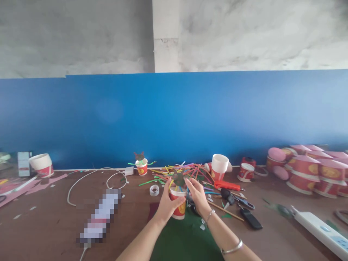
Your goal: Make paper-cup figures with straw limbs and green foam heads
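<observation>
A dark green sheet of paper [187, 241] lies nearest, running from the bottom edge up between the forearms, perhaps kept within easy reach. It rests on the brown table [54, 221]. Taking the held cup as the clock's centre, stacked red-and-white cups [306, 177] crowd toward three o'clock, and thin coloured sticks [197, 173] scatter around twelve to one, probably so they can be picked up quickly. The left hand [165, 206] is clamped around the red-and-white paper cup [178, 212], thumb across its front, apparently to steady it upright. The right hand [199, 198] has its fingertips at the right edge of a dark disc [179, 179] above the rim, seemingly to position it; whether they pinch it, I cannot tell. A roll of tape [154, 194] sits near ten o'clock.
</observation>
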Demonstrator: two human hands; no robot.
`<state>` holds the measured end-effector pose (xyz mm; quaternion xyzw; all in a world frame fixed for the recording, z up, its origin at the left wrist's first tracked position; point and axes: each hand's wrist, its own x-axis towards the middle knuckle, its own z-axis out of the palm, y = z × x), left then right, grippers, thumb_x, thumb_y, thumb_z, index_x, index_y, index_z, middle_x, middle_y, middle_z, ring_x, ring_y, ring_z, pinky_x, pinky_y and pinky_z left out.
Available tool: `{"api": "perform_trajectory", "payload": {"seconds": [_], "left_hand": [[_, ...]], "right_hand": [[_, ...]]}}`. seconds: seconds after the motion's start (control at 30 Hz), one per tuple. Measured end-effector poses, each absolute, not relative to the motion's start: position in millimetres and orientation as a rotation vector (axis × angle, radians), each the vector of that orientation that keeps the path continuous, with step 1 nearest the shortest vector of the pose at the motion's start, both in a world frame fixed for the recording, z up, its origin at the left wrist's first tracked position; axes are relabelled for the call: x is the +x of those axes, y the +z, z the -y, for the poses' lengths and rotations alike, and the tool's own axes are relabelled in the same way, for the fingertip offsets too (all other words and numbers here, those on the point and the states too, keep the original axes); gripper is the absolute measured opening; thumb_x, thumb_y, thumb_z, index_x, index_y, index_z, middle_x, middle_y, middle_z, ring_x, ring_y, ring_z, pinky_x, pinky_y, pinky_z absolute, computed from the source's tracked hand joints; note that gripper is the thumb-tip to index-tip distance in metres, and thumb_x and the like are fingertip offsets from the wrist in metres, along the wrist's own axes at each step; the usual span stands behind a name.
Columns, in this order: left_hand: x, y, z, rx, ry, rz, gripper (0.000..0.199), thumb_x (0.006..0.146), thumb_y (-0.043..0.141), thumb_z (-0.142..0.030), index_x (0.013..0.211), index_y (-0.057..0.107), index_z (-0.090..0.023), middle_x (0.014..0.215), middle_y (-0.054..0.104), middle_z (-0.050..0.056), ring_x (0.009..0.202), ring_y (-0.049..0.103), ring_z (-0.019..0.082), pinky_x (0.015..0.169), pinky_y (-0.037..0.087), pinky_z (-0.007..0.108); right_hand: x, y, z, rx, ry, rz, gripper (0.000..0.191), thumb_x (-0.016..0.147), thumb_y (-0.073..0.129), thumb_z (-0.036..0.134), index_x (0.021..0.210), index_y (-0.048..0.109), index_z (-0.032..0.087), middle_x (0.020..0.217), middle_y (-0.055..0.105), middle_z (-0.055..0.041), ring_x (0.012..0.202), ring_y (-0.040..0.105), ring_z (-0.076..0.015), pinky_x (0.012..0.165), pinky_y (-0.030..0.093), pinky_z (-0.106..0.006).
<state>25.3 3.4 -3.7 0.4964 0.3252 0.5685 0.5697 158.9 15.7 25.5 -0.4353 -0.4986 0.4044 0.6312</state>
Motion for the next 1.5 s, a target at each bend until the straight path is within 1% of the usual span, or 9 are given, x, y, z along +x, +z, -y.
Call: {"api": "perform_trajectory", "payload": {"seconds": [0.13,0.27,0.4,0.57,0.73,0.83,1.0,1.3,1.5], "left_hand": [[27.1,-4.1,-2.1,1.231,1.393,-0.852,0.096,0.06,0.079,-0.029,0.14,0.026,-0.022,0.141,0.039,0.016,0.126,0.042,0.031,0.106,0.032,0.044],[27.4,-0.5,-1.9,1.282,1.486,-0.921,0.091,0.062,0.076,-0.028,0.138,0.028,-0.022,0.138,0.042,0.013,0.127,0.04,0.03,0.107,0.03,0.044],[25.8,3.8,1.5,1.305,1.452,-0.935,0.08,0.067,0.072,-0.033,0.135,0.033,-0.02,0.132,0.048,0.012,0.124,0.045,0.028,0.106,0.032,0.041],[24.6,8.8,6.8,1.309,1.47,-0.871,0.047,0.086,0.049,-0.045,0.124,0.048,-0.017,0.127,0.053,0.011,0.125,0.043,0.024,0.106,0.031,0.035],[23.3,7.6,4.0,1.288,1.564,-0.954,0.038,0.085,0.049,-0.049,0.104,0.057,-0.017,0.104,0.064,0.01,0.105,0.057,0.025,0.094,0.042,0.037],[22.8,8.3,3.9,1.239,1.565,-1.003,0.038,0.083,0.05,-0.052,0.097,0.058,-0.018,0.102,0.065,0.01,0.106,0.057,0.026,0.095,0.041,0.038],[25.4,16.9,10.3,1.144,1.53,-0.862,0.043,0.082,0.054,-0.05,0.111,0.052,-0.018,0.116,0.06,0.011,0.118,0.05,0.026,0.1,0.039,0.038],[30.9,-0.6,2.2,1.079,1.418,-0.863,0.059,0.058,0.081,-0.034,0.102,0.044,-0.017,0.119,0.056,0.018,0.1,0.063,0.027,0.088,0.049,0.041],[34.4,0.1,5.3,1.154,1.406,-0.9,0.065,0.059,0.08,-0.029,0.111,0.042,-0.016,0.122,0.056,0.018,0.107,0.059,0.028,0.092,0.046,0.04]], "right_hand": [[156.9,20.8,-14.8,-0.954,0.892,1.17,0.035,0.073,0.064,0.051,0.08,0.068,0.016,0.077,0.066,-0.0051,0.08,0.06,-0.0215,0.074,0.046,-0.029],[156.5,13.0,-15.3,-0.969,0.892,1.257,0.037,0.076,0.063,0.048,0.096,0.067,0.017,0.097,0.068,-0.0082,0.096,0.059,-0.0246,0.086,0.045,-0.033],[156.9,7.7,-14.7,-0.971,0.903,1.331,0.034,0.08,0.058,0.049,0.089,0.066,0.018,0.093,0.066,-0.0064,0.093,0.058,-0.0224,0.085,0.045,-0.032],[155.0,10.9,-9.1,-0.955,0.889,1.332,0.033,0.08,0.055,0.05,0.079,0.066,0.019,0.085,0.064,-0.0048,0.088,0.056,-0.0211,0.081,0.045,-0.03],[151.8,9.2,-9.7,-0.933,0.925,1.291,0.027,0.075,0.062,0.047,0.07,0.066,0.02,0.081,0.064,-0.0049,0.083,0.057,-0.0214,0.077,0.046,-0.03],[151.0,8.5,-10.2,-0.902,0.94,1.294,0.028,0.074,0.063,0.047,0.068,0.065,0.02,0.08,0.064,-0.0045,0.081,0.057,-0.0209,0.074,0.047,-0.029],[152.0,14.3,-5.6,-0.949,0.947,1.326,0.03,0.079,0.058,0.048,0.075,0.061,0.019,0.077,0.063,-0.0023,0.077,0.056,-0.0183,0.072,0.046,-0.027],[158.8,11.3,-13.9,-1.222,0.714,1.204,0.033,0.078,0.054,0.053,0.086,0.057,0.021,0.08,0.066,-0.0027,0.076,0.059,-0.0209,0.07,0.044,-0.03],[155.6,10.8,-13.9,-1.117,0.762,1.153,0.032,0.079,0.055,0.053,0.083,0.053,0.021,0.072,0.06,-0.0005,0.067,0.055,-0.0179,0.063,0.044,-0.027]]}}
